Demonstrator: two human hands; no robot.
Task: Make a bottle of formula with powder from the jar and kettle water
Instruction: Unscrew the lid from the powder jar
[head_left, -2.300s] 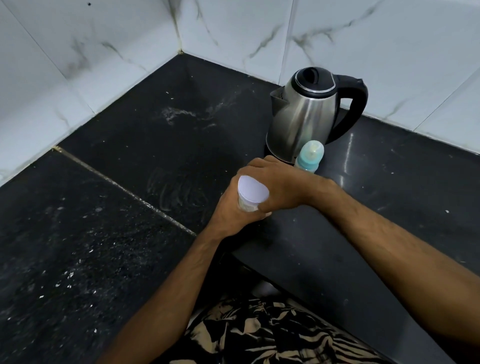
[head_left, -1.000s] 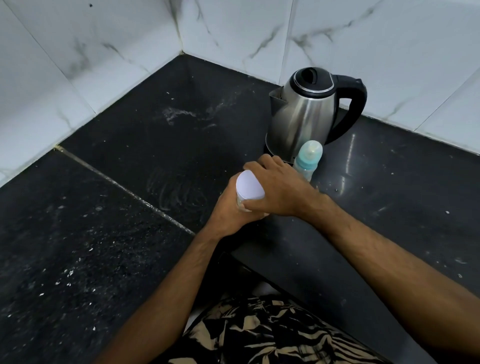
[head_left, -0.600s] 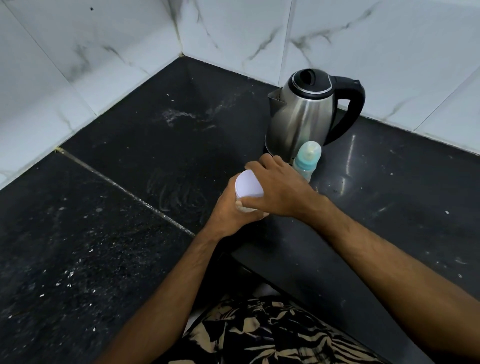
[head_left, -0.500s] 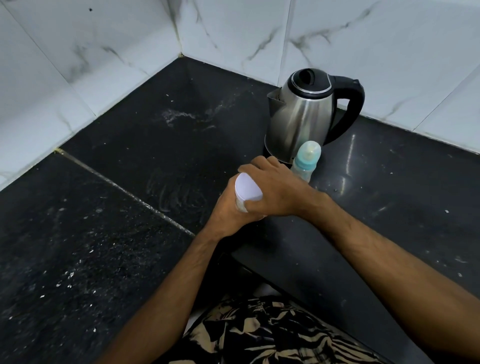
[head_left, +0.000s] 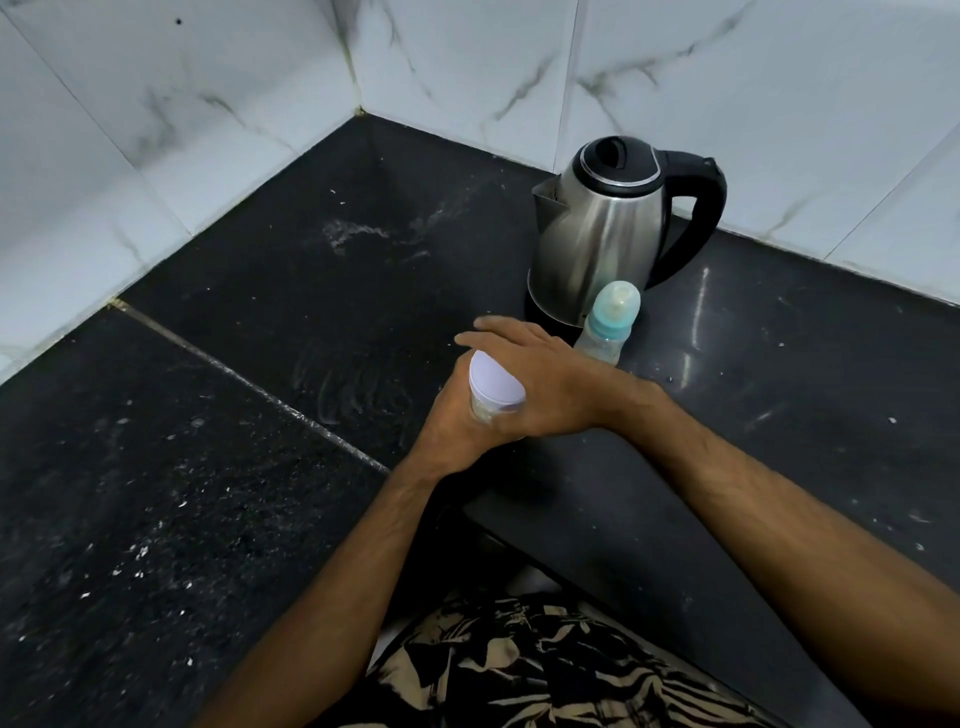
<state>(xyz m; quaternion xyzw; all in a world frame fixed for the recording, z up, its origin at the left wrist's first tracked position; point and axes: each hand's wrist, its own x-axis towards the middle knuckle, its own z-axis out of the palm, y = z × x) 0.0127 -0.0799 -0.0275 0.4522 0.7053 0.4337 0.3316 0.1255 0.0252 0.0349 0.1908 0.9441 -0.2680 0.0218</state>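
White-lidded clear plastic powder jar (head_left: 493, 392) stands upright on the black stone table (head_left: 260, 364). Left hand (head_left: 457, 421) grips its body; right hand (head_left: 540, 384) lies across the lid, fingers extended. Teal-collared baby bottle (head_left: 608, 325) and steel kettle (head_left: 602, 234) stand just beyond, nearer the right hand.

White-lidded jar (head_left: 496, 389) upright on counter; capped bottle (head_left: 609, 325) against steel kettle (head_left: 602, 234)

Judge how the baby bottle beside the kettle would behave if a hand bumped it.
The baby bottle is tall, narrow and upright, so it probably tips easily. It looks like light clear plastic, likely empty, so it would slide or roll rather than break.
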